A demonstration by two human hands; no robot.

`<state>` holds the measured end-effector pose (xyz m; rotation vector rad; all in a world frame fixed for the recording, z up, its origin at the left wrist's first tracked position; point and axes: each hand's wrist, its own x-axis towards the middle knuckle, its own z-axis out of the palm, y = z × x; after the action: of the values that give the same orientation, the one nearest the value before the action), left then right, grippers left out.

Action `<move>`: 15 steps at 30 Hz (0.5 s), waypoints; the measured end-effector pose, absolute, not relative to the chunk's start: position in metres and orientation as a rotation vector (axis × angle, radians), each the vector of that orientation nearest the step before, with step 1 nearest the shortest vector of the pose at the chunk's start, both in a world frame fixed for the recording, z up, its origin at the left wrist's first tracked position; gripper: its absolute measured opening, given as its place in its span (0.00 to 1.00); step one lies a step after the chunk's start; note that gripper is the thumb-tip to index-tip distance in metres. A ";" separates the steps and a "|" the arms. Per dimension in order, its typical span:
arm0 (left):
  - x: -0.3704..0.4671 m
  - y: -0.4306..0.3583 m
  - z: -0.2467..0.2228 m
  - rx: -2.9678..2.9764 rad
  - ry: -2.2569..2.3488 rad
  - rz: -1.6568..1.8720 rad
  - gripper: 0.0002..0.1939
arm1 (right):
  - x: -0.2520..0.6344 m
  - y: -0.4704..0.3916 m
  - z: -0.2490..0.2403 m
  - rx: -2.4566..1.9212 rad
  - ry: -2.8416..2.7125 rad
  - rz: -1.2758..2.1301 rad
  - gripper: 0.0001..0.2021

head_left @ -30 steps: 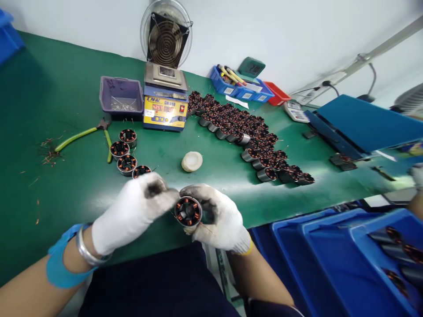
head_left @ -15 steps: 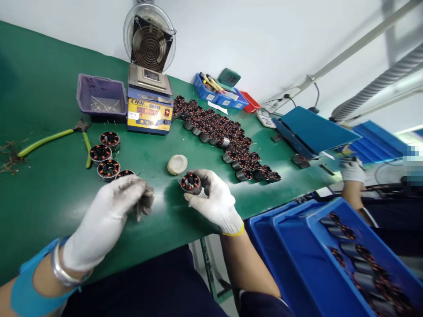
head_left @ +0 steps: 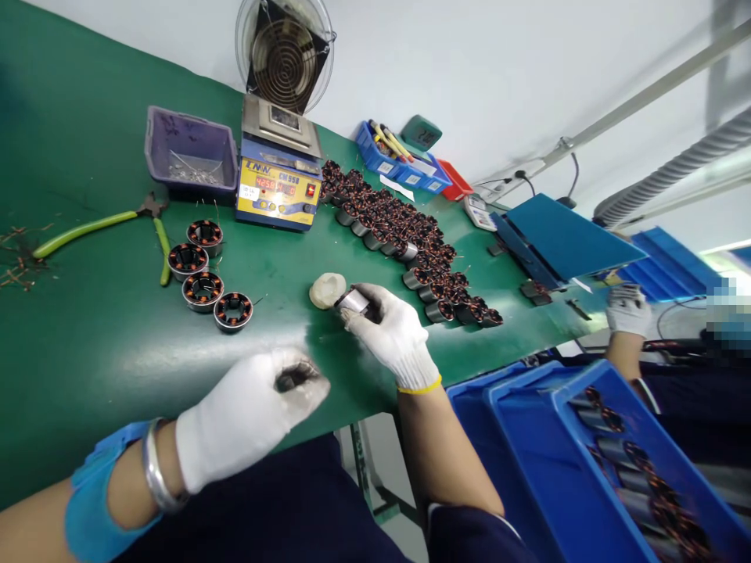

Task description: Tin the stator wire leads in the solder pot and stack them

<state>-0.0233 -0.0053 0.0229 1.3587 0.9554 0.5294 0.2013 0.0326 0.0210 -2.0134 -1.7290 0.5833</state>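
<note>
My right hand (head_left: 393,324), in a white glove, grips a motor stator (head_left: 353,300), a metal ring with windings inside, tipped on its side. The stator's edge is right by a small round cream-coloured lump or dish (head_left: 326,290), and I cannot tell whether they touch. My left hand (head_left: 264,403), also gloved, hovers near the front of the bench with thumb and fingers curled together; what is in them, if anything, is hidden. Beyond it stand several stators (head_left: 233,311) with copper coils facing up.
Green-handled cutters (head_left: 94,231) lie at left by wire scraps. Behind are a purple bin (head_left: 191,152), a yellow-fronted solder pot (head_left: 275,195) and a fan (head_left: 285,64). Many stators (head_left: 399,223) cover the bench's middle. Blue trays (head_left: 522,446) stand at right, near another person's gloved hand (head_left: 629,311).
My right hand has tipped the stator over from facing me, bringing it nearer the cream-coloured lump. My left hand has moved right and toward me, away from the standing stators. The view has shifted slightly.
</note>
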 end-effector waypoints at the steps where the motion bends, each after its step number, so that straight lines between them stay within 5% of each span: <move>1: -0.023 -0.006 0.023 1.372 0.952 0.517 0.12 | 0.202 0.032 0.021 -2.003 -1.726 0.583 0.24; 9: -0.022 -0.010 0.015 1.493 0.954 0.479 0.12 | 0.206 0.026 0.014 -1.868 -1.852 -0.299 0.27; 15: -0.023 -0.011 0.007 1.640 0.973 0.431 0.12 | 0.206 0.038 -0.006 -1.876 -2.155 -0.432 0.26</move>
<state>-0.0232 -0.0107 0.0072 1.6400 0.9732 0.4315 0.2063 0.0382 -0.0057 -1.8755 -2.1550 -0.4324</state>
